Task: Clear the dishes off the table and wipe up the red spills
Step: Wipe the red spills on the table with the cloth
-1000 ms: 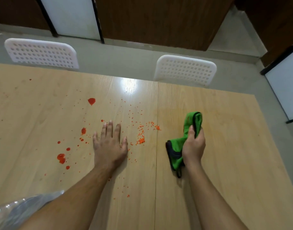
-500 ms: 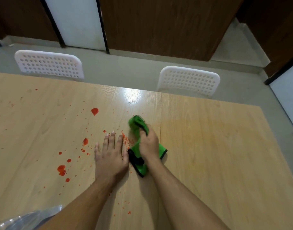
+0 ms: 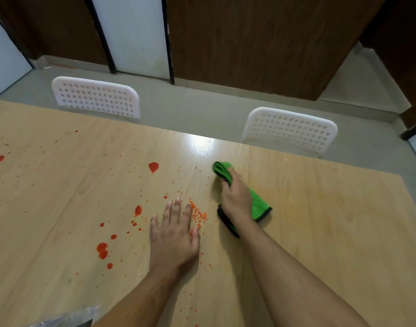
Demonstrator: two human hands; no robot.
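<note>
My right hand (image 3: 236,199) grips the bunched green microfibre cloth with dark trim (image 3: 259,205), pressing it onto the pale wooden table (image 3: 320,220); my left hand (image 3: 173,237) lies flat, fingers straight, holding nothing; red spill drops and orange crumbs (image 3: 197,214) scatter around and left of it.

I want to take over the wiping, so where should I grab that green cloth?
Judging by how it lies, take the green cloth at its free near-right corner, coming from the right. The right hand presses on the bunched middle, and that black-edged corner lies flat and uncovered on the table.
</note>
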